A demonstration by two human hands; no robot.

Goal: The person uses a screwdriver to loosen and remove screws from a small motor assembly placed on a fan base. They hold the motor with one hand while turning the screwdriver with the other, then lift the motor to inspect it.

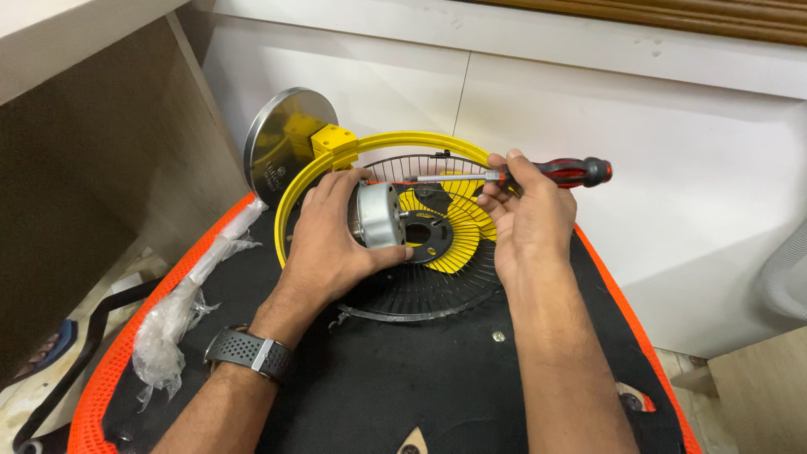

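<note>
A person's left hand (332, 235) wraps around a silver cylindrical fan motor (378, 215), pressing it against the black wire fan guard (420, 290) at the centre of a black mat (378, 378). At two o'clock from the motor, the right hand (525, 219) grips a red-and-black screwdriver (538, 173), its tip pointing left above the motor. A yellow ring (403, 139) frames the guard; crumpled clear plastic (181, 311) lies at eight o'clock.

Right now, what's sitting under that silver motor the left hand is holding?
Under the silver motor sits a black mounting plate on the yellow hub of the wire fan guard. The left hand covers the motor's near side, so that edge of the plate stays hidden.
</note>
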